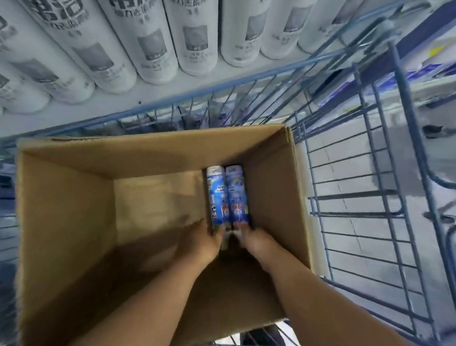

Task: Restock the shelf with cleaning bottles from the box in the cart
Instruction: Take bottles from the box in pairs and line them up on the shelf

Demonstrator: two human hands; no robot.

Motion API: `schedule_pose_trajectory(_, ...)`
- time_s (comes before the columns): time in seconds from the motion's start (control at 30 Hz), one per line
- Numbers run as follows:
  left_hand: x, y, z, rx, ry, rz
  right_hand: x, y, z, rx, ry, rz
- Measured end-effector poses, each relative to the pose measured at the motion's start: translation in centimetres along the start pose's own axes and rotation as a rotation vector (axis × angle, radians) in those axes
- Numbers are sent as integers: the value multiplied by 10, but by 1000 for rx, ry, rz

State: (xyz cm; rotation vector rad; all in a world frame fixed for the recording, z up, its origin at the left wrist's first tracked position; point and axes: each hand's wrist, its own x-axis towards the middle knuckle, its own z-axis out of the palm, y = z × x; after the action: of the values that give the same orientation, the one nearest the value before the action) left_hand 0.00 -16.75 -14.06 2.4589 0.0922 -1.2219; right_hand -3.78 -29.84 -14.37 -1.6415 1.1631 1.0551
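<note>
two rows of white cans (156, 28) fill the shelf (122, 103) past the blue wire cart (362, 201). your open cardboard box (60, 213) sits in the cart, almost emptied. two blue cleaning bottles (226, 194) lie side by side on its floor by the right wall. both your hands are down inside: left hand (204, 239) at the left bottle's near end, right hand (254, 238) at the right one's. blur hides the fingers; can't tell if either grips.
</note>
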Motion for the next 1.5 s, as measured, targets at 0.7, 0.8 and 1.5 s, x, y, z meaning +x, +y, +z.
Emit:
schedule_pose_trajectory(0.7, 91, -47, 92, -874, -259, -335, 98, 19, 43, 561, -83, 203)
schedule_pose_trajectory(0.8, 84, -57, 85, -918, -262, -326, 88, 22, 37, 476, -104, 156)
schedule_pose_trajectory(1.5, -48, -23, -34, -681, -71, -233, -62, -1, -7, 587, -246, 22)
